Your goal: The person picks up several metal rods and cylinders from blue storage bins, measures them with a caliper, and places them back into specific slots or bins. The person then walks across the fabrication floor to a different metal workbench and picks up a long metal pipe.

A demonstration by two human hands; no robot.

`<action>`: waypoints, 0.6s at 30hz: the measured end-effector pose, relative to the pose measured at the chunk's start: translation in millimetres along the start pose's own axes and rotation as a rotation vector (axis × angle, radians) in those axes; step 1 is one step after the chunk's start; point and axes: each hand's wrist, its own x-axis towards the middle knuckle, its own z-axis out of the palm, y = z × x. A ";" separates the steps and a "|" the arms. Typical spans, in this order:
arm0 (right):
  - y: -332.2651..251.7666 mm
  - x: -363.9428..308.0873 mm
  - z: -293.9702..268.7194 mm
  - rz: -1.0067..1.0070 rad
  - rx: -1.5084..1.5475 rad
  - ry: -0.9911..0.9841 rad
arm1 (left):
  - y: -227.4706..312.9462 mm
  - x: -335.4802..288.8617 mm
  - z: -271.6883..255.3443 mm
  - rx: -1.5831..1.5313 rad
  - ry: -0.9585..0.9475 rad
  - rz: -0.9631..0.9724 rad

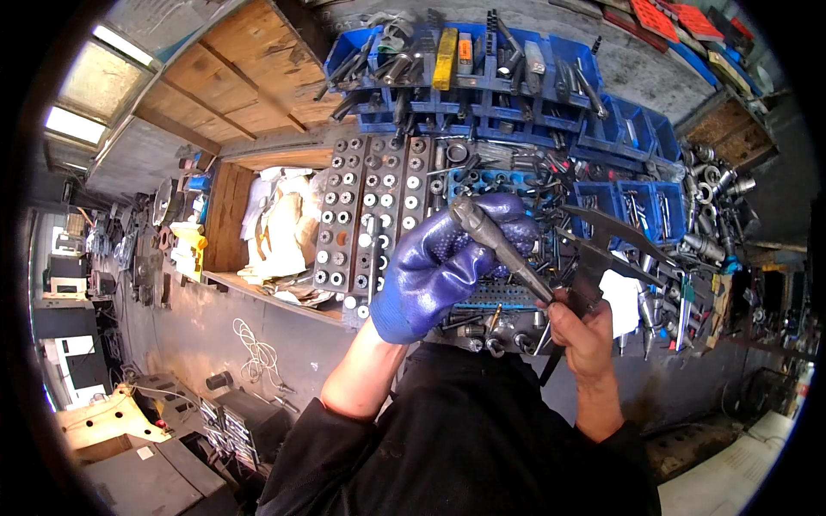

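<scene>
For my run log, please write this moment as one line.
left hand: blue glove, holds grey drill bit | right hand: bare, holds caliper | behind: blue bins

A single head-worn fisheye looks steeply down, close over a cluttered workbench [284, 297].

We see a long grey steel drill bit [497, 243] with a tapered shank, held slanting from upper left to lower right above the cluttered bench, while a dark vernier caliper [602, 249] stands beside it, jaws spread toward the upper right.
</scene>
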 end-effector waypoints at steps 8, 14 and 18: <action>1.3 -6.0 -0.8 0.012 0.025 0.059 | -3.8 -7.8 -6.2 -0.044 -0.024 0.055; -5.0 -10.6 0.0 0.040 0.002 0.054 | -9.1 -8.6 -9.5 -0.096 0.012 0.004; -11.2 -15.3 8.8 0.040 -0.022 0.044 | -9.2 -9.5 -16.1 -0.225 0.044 -0.081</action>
